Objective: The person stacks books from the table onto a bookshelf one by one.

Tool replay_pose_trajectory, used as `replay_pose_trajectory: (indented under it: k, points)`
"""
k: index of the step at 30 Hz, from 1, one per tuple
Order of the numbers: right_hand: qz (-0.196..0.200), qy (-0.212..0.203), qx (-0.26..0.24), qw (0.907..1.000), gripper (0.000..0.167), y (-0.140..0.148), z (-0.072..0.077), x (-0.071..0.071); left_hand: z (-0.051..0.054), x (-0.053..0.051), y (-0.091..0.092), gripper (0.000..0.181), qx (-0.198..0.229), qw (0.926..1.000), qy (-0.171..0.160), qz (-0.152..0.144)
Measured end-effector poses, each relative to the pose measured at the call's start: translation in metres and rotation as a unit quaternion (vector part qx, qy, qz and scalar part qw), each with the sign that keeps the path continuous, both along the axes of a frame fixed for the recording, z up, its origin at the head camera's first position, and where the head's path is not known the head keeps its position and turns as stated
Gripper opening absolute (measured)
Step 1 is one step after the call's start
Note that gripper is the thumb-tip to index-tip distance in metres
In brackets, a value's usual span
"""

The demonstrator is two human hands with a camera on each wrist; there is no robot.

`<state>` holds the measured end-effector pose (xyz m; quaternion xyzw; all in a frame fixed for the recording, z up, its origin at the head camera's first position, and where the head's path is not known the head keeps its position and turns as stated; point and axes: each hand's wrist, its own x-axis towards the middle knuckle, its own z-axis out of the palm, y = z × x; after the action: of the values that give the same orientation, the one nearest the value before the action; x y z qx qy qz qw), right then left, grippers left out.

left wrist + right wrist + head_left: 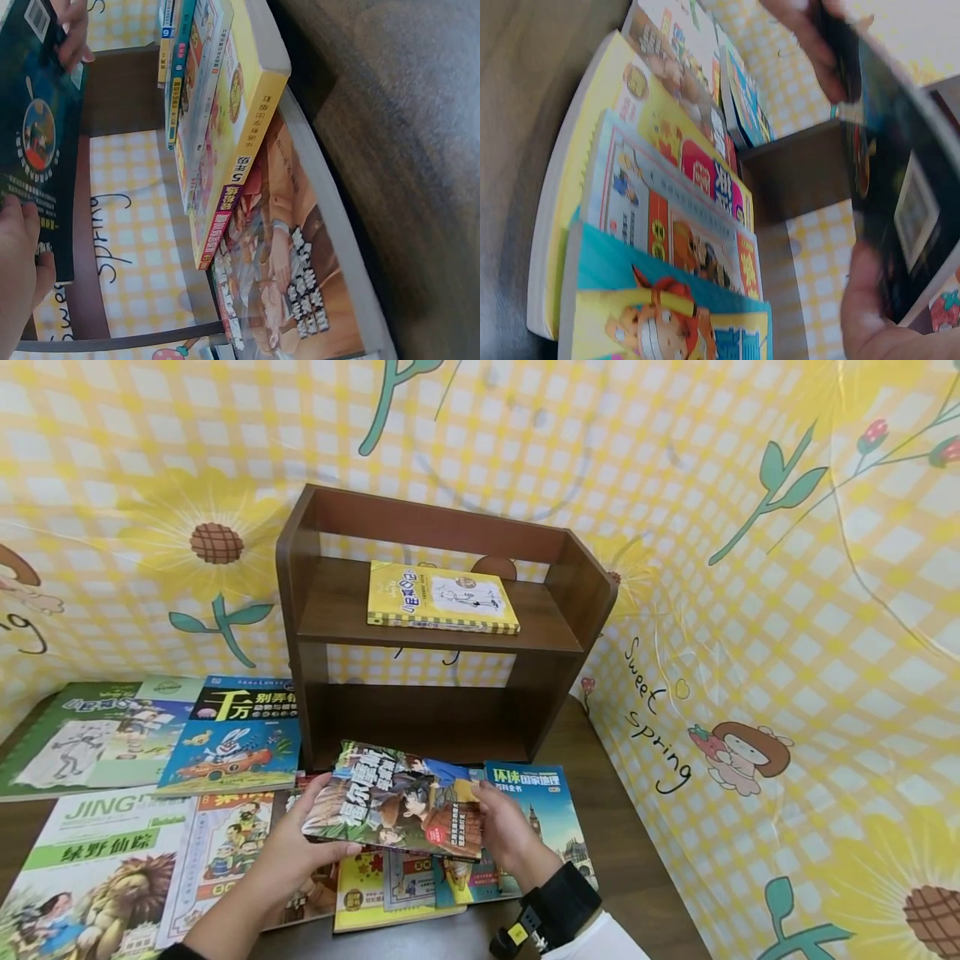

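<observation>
Both hands hold one comic-style book point(397, 802) with a brown and green cover and large white title characters, in front of a small dark wooden bookshelf point(562, 618). My left hand point(300, 839) grips its left end, and my right hand point(512, 833) grips the right end. The cover faces up towards the head view. From the wrist views the dark back cover point(34, 142) shows, with a round picture and a barcode. The book is held above several other books and touches none that I can see. A yellow book point(442, 597) lies flat on the upper shelf board.
Overlapping books lie left of and before the shelf: a green one point(52, 752), a blue rabbit one point(232, 752), a white lion one point(105, 877), a yellow one point(360, 893). A blue geography book point(551, 814) lies right. Patterned yellow cloth point(750, 652) hangs behind and at right.
</observation>
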<state>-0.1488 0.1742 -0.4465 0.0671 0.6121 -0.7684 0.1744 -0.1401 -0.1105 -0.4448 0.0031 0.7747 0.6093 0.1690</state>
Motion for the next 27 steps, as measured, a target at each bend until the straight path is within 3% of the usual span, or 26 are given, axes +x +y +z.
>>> replay_pose_trajectory:
  k: [5,9,13,18,22,27]
  points:
    - [0.013,0.007,0.024,0.9996,0.081,-0.010,0.005,0.005,-0.002,-0.002,-0.001,0.113,-0.002,0.9997,0.003,0.024]
    - [0.026,0.014,0.077,0.9966,0.089,-0.014,0.008,0.009,-0.002,-0.002,-0.001,0.114,-0.001,0.9994,0.013,0.033]
    - [0.037,0.032,0.143,0.9886,0.097,-0.016,0.008,0.011,0.000,-0.002,0.000,0.115,-0.021,0.9988,0.028,0.034]
    - [0.023,0.042,0.210,0.9766,0.108,-0.018,0.007,0.011,0.000,-0.002,0.004,0.115,-0.058,0.9965,0.053,0.029]
    - [0.025,0.068,0.228,0.9709,0.112,-0.018,0.008,0.012,0.000,-0.001,0.006,0.116,-0.064,0.9955,0.066,0.025]
    - [0.043,0.088,0.218,0.9709,0.119,-0.015,0.009,0.012,0.000,-0.002,0.006,0.119,-0.068,0.9950,0.068,0.025]
